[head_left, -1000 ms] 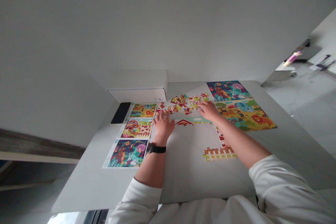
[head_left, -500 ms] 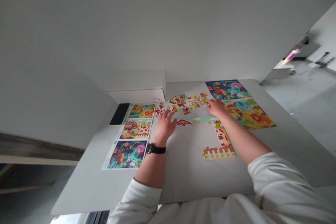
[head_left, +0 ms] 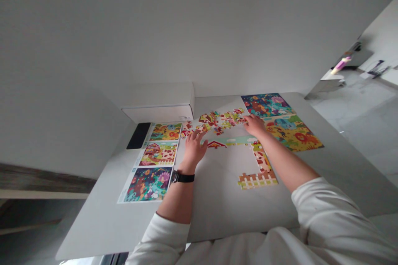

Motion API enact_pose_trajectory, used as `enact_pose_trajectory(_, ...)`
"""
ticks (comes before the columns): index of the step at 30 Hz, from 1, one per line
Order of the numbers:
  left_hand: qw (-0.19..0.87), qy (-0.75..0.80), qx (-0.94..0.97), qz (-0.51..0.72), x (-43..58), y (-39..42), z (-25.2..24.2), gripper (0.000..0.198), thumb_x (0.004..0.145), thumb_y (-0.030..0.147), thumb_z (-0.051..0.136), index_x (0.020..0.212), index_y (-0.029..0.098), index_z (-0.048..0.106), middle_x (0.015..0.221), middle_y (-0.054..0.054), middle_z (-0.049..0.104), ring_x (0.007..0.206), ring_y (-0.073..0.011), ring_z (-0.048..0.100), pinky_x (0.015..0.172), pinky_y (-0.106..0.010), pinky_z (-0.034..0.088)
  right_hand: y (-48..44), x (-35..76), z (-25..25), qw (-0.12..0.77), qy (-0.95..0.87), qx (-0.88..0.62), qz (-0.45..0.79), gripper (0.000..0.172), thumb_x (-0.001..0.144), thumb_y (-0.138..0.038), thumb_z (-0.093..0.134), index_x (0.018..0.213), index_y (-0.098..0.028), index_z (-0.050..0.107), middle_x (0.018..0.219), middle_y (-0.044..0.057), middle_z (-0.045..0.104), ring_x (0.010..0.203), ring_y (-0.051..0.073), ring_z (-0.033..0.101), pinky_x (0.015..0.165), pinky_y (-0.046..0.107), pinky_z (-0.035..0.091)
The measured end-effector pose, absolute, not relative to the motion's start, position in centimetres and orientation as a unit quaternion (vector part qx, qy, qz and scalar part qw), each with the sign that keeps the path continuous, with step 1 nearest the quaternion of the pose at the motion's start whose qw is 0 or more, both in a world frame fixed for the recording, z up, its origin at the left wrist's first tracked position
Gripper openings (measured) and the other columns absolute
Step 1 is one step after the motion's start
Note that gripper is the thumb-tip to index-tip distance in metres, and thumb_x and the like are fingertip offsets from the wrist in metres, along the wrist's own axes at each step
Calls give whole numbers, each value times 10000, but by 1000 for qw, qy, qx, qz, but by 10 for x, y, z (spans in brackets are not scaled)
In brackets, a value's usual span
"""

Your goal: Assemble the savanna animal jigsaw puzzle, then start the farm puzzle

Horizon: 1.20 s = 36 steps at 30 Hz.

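Observation:
Loose jigsaw pieces [head_left: 228,122] lie in a heap across the far middle of the table. My left hand [head_left: 194,148] rests palm down at the heap's near left edge, thumb and fingers spread, beside the joined strip with a red roof [head_left: 217,145]. At the heap's right end, my right hand [head_left: 255,126] has its fingers apart, the tips against the pieces; no piece is seen held. In front, a partly joined puzzle border runs along the top, down the right side with brown-patched pieces [head_left: 263,160], and along a white fence [head_left: 258,180] at the bottom.
Left of my left hand lies a printed sheet with three pictures [head_left: 158,154], a black phone [head_left: 138,136] beside it. A white box [head_left: 158,113] stands against the wall. On the right lie a dark animal picture [head_left: 270,104] and a yellow animal picture [head_left: 294,133].
The whole view has shifted slightly, so things sit a little further left. Both hands keep nearly the same places by the pieces; no piece has visibly been picked up.

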State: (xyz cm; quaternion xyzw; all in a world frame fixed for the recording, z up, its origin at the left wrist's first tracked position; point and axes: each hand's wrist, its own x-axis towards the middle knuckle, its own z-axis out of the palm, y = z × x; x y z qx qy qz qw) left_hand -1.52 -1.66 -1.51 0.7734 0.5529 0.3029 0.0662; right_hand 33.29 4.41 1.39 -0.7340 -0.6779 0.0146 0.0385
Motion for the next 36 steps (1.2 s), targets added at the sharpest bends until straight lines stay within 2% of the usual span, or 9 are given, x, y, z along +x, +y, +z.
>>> enact_pose_trajectory(4,70,548,775,306,-16,-17,-14,395,980,248,686,1373,268,720,1444,-118,691,1383,-330,633,1202,-538,526,40,339,13,37,-692,-720,18,448,1036,-302,570,1452,-318,739,1459,98,704,1321,323,631,1100,436,503)
enact_pose_trajectory(19,71,542,778,310,-16,-15,-17,369,990,264,675,1354,242,734,1429,-134,699,1364,-328,649,1190,-527,540,26,355,12,60,-722,-689,14,371,1026,-286,614,1349,-279,795,1387,93,748,1266,291,662,1131,396,486)
enact_pose_trajectory(24,76,547,775,307,-16,-16,-17,376,987,267,667,1357,253,730,1443,-117,697,1366,-312,648,1198,-512,537,39,339,13,84,-722,-687,11,403,1043,-276,573,1394,-256,769,1429,114,730,1282,309,661,1124,429,505)
enact_pose_trajectory(29,83,553,771,307,-17,-16,-16,376,981,255,669,1353,265,729,1455,-103,699,1377,-310,640,1213,-520,523,54,314,16,77,-777,-625,25,433,1070,-279,546,1467,-255,718,1492,99,711,1365,295,625,1196,433,443)
enact_pose_trajectory(33,84,557,764,315,-18,-16,-14,377,977,244,669,1350,272,724,1444,-97,706,1365,-310,646,1212,-520,520,64,301,19,56,-739,-672,6,406,1085,-371,547,1422,-241,732,1460,137,721,1333,336,642,1156,472,458)
enact_pose_trajectory(36,83,569,753,321,-19,-16,-14,367,983,248,668,1346,274,723,1425,-100,714,1354,-312,653,1216,-527,514,72,292,20,51,-717,-695,-2,420,1081,-338,538,1446,-221,710,1468,164,704,1345,343,631,1149,475,455)
